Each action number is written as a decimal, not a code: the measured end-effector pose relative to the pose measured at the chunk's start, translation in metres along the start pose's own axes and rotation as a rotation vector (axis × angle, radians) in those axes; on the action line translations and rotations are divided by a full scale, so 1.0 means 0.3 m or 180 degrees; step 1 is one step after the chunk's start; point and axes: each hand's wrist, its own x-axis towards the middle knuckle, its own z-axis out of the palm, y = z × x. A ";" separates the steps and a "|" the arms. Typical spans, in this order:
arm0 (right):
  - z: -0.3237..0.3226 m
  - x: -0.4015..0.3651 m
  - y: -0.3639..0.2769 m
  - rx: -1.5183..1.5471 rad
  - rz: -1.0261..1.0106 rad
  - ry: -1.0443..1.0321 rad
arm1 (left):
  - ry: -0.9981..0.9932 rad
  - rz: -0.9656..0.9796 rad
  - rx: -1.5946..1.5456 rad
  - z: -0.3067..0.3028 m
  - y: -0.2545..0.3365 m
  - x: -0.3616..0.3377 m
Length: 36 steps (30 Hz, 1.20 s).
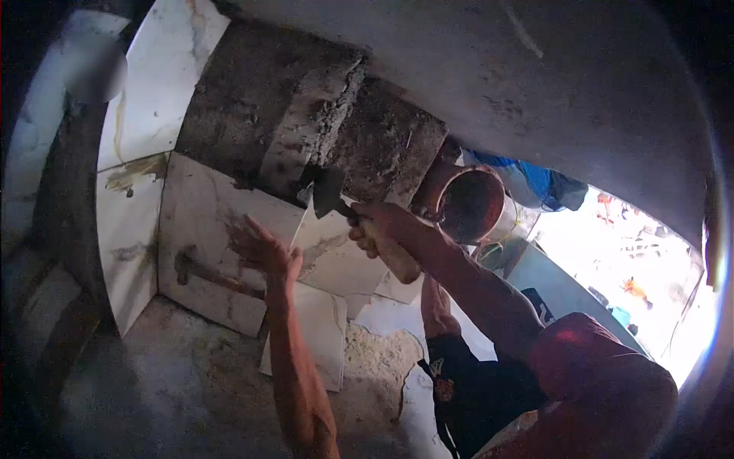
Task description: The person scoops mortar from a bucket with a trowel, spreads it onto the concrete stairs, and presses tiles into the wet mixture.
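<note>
A trowel (pixel 329 189) is gripped in my right hand (pixel 376 226), its pale handle sticking out below my fingers. Its dark blade is up at the top edge of a marbled white tile (pixel 336 252), by the rough grey mortar (pixel 332 115). Fingers apart, my left hand (pixel 265 249) is held out in front of the tiles, with nothing in it. A hammer (pixel 218 275) lies to its lower left, against a large marbled tile (pixel 222 199). Below my hands is another loose-looking white tile (pixel 313 329).
A round reddish container (pixel 474 203) stands right of my right hand, with blue plastic (pixel 535 183) behind it. Sandy material (pixel 382 359) covers part of the floor. Bright light enters at the right. A dark cloth with a logo (pixel 466 382) is at lower right.
</note>
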 end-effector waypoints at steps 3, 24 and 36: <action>-0.026 -0.087 0.036 0.0170 -0.0064 0.0526 | -0.0427 0.0287 -0.0677 -0.045 -0.071 0.040; -0.022 0.324 0.098 0.0435 -0.1416 0.1035 | -0.1082 0.0019 0.0211 -0.142 0.050 0.119; -0.023 0.200 0.167 0.0508 -0.1759 0.1396 | -0.1675 0.0348 -0.0709 0.018 -0.092 0.198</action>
